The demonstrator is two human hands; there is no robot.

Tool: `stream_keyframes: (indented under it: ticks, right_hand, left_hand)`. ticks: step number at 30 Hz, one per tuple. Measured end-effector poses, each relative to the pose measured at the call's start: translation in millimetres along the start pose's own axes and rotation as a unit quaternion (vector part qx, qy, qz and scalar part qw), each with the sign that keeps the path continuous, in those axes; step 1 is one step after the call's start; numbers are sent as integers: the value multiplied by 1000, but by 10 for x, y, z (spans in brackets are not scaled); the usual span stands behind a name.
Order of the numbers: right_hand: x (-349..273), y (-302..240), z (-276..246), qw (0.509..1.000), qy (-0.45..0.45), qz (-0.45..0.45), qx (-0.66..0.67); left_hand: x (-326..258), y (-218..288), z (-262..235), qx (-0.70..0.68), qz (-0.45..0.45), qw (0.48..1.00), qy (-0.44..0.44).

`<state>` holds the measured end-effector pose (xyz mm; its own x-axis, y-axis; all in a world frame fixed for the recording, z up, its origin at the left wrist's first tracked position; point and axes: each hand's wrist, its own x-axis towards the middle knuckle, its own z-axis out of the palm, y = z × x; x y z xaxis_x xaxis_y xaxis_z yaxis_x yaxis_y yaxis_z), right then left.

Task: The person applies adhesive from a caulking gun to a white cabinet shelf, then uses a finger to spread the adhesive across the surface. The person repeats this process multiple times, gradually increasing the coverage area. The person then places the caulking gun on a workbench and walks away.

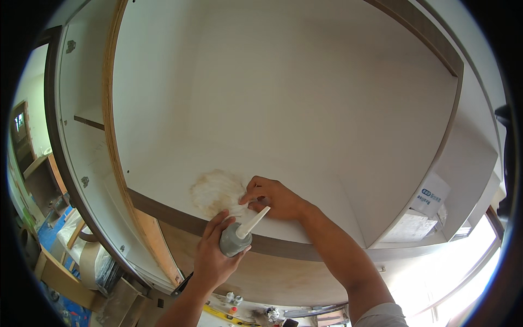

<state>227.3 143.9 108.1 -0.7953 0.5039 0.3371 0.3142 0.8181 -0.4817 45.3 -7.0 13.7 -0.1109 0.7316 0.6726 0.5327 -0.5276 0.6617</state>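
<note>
My left hand (213,248) is wrapped round a grey bottle or cartridge (235,243) with a long white tapered nozzle (254,222). The nozzle tilts up and to the right, in front of the cabinet's front edge. Just beyond it, my right hand (271,199) rests on the white cabinet floor (163,185), its fingers curled and pinched together. What lies between those fingertips, I cannot make out. They touch the right edge of a round, whitish, brown-stained patch (217,192); whether it is a rag, a pad or a smear is unclear.
A brown edge strip (180,215) runs along the cabinet front. Side compartments flank it; the right one holds white papers and a bag (408,226). Below are small bottles (234,298) and a yellow level-like tool (223,316). Wood boards (71,286) lie at lower left.
</note>
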Motion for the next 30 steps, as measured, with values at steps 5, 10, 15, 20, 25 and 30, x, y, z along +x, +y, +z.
stream_keyframes:
  ticks: [5, 10, 15, 20, 25, 30]
  right_hand:
    - [-35, -13, -132, 989, 8, 123, -78]
    - [-120, -28, -238, 994, 10, 102, -47]
    - [-109, 46, -257, 989, -7, 127, -73]
    - [-145, 81, -247, 995, 17, 92, -36]
    - [-145, 138, -265, 995, 45, 61, -64]
    - [-128, 226, -211, 991, 57, 106, -65]
  left_hand:
    - [-7, 15, 18, 14, 0, 1000, 2]
    - [-14, 35, 38, 5, -12, 1000, 5]
    - [-20, 30, 51, 1, -25, 1000, 5]
    - [-24, 50, 62, 11, -11, 1000, 18]
    - [-29, 95, 18, -20, -30, 999, 5]
    - [-491, -161, -236, -326, -122, 930, 119]
